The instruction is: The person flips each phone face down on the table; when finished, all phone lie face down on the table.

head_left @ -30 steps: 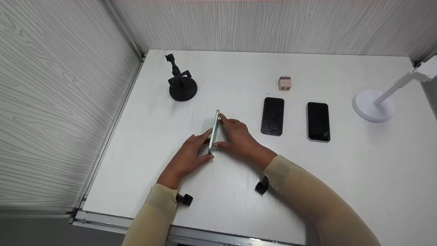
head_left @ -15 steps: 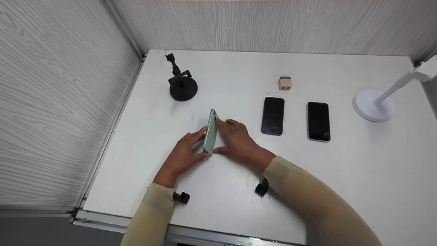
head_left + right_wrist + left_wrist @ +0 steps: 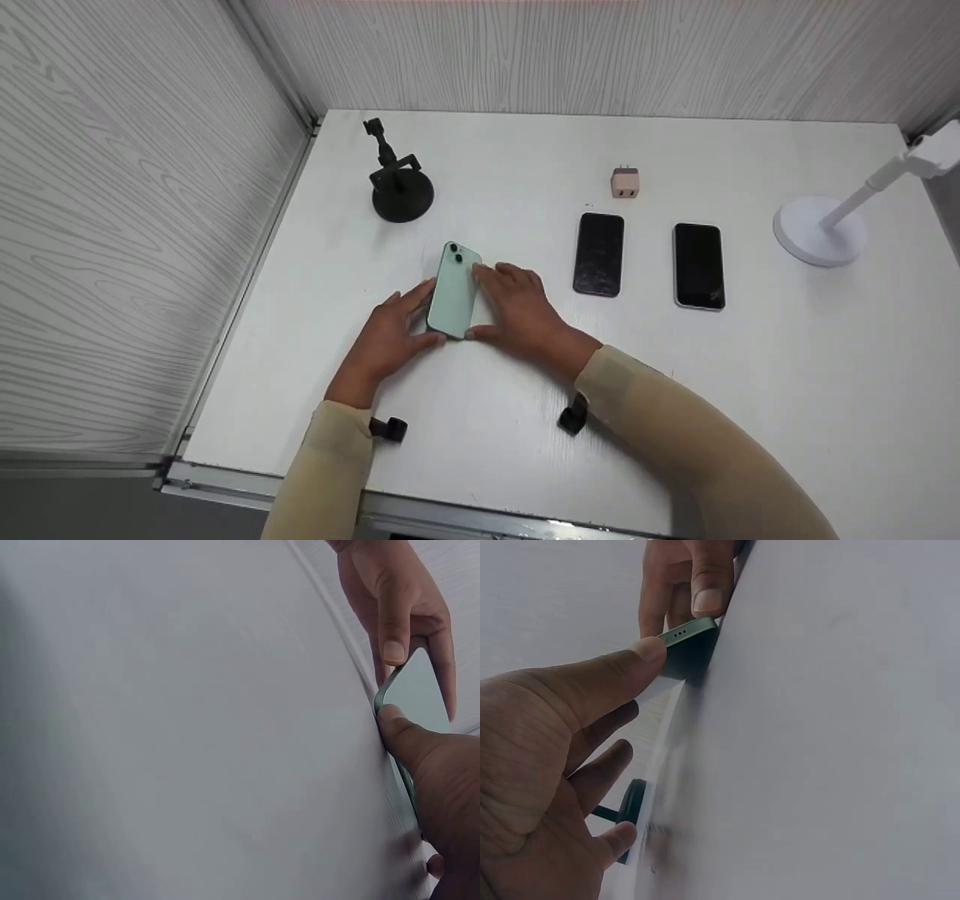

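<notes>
A light green smartphone point(image 3: 453, 292) lies tilted in the head view, its back with two camera lenses facing up. Its right long edge is down by the white table and its left edge is raised. My left hand point(image 3: 386, 337) holds the raised side, thumb at the lower corner and index finger along the left edge. My right hand point(image 3: 521, 304) holds the opposite side, thumb at the lower right corner, fingertips near the top. In the left wrist view the phone's bottom edge point(image 3: 686, 631) and dark underside show. The right wrist view shows the green back point(image 3: 416, 694).
Two dark phones, one on the left point(image 3: 599, 255) and one on the right point(image 3: 699, 266), lie right of the hands. Behind them sits a pink plug adapter point(image 3: 625, 183). A black stand point(image 3: 403, 195) is at the back left, a white stand point(image 3: 820, 231) at the right.
The green phone has turned from standing on its long edge to leaning over leftward, back up. My left hand has moved left and down with it; the right hand has barely shifted.
</notes>
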`<move>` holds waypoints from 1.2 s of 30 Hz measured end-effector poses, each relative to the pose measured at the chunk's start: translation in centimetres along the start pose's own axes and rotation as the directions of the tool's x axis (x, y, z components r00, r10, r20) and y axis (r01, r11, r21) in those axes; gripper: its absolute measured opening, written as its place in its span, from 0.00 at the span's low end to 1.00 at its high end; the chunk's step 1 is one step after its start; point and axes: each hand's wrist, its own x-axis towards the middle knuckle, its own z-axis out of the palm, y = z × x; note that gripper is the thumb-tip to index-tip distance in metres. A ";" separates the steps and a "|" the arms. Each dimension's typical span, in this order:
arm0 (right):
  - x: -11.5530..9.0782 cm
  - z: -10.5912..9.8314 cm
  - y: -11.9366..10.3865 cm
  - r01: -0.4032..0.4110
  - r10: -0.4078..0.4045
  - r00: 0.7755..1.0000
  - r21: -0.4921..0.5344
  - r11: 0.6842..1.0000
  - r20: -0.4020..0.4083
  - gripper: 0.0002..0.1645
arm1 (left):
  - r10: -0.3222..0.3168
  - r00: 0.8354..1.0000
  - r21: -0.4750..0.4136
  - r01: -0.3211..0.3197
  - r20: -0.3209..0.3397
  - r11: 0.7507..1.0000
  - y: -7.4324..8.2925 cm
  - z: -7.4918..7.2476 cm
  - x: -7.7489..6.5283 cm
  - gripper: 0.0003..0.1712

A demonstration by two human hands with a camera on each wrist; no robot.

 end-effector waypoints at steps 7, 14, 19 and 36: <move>0.1 0.4 -0.5 -0.017 0.016 0.999 -0.042 0.999 -0.028 0.67 | -0.090 0.996 0.029 0.090 0.022 0.996 -0.5 -0.4 0.1 0.55; 0.1 0.6 -1.1 -0.026 0.024 1.000 -0.099 0.995 -0.018 0.63 | -0.107 0.994 0.056 0.105 0.029 0.993 -0.6 -0.7 0.1 0.54; 0.0 0.8 -1.3 -0.023 0.022 1.000 -0.119 0.993 -0.009 0.57 | -0.108 0.994 0.059 0.106 0.028 0.993 -0.9 -0.7 0.1 0.54; 0.2 1.6 -2.1 0.012 -0.017 0.998 -0.088 0.996 -0.055 0.46 | -0.105 0.994 0.116 0.104 0.005 0.988 -1.9 -1.4 0.0 0.53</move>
